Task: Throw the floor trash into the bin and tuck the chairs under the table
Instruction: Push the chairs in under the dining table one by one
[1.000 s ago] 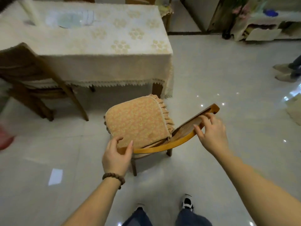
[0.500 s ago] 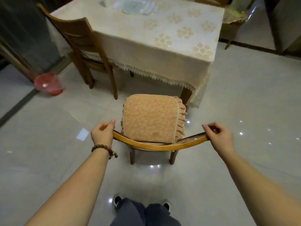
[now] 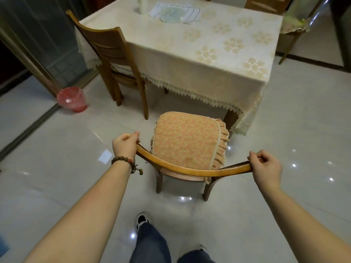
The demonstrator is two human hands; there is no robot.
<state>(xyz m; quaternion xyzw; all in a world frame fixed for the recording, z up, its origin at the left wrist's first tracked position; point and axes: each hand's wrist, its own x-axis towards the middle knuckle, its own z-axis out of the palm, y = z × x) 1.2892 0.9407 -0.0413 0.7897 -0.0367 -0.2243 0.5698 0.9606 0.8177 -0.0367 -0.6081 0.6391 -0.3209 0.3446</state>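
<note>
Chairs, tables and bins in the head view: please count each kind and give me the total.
Chairs: 3, the cushioned chair gripped by the left hand and right hand, the chair at the table's left, the far chair
Tables: 1, the dining table
Bins: 1, the red bin
Total: 5

You've got glossy pale floor tiles [image 3: 296, 114] with light glints, a glass sliding door [image 3: 38, 42] at your left, a clear plate [image 3: 171, 15] on a gridded mat [image 3: 191, 11]

Glossy pale tiled floor [image 3: 284, 130], glass sliding door [image 3: 38, 44] at left.
</note>
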